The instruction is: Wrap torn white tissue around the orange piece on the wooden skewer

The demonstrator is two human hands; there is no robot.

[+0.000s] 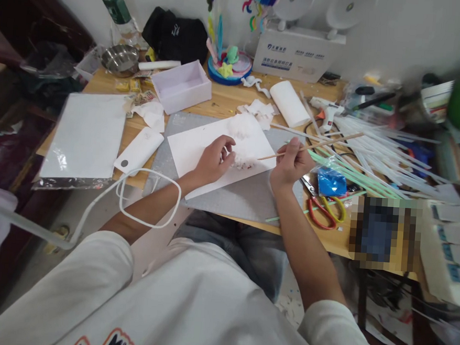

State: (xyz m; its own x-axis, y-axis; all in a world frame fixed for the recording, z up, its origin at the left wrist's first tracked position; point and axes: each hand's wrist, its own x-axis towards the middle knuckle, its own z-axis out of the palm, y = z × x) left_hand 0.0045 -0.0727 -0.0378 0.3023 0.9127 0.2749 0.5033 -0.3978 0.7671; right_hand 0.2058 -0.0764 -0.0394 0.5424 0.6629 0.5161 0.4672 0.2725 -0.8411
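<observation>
A white sheet (201,139) lies on a grey cutting mat (252,199). White fluffy material (243,126) sits on its upper part, with small white bits (244,161) below. My left hand (215,160) is over the sheet beside these bits, fingers curled, thumb and fingertips apart; nothing can be seen held in it. My right hand (292,164) is at the sheet's right edge, closed round a thin wooden stick (322,143). The stick's tip points left, close to the small bits.
Scissors (321,213), a glue gun (328,113) and many white and green strips (377,151) are at the right. A lilac box (184,90) and paper roll (290,103) stand behind. A white cable (147,224) loops over my left forearm.
</observation>
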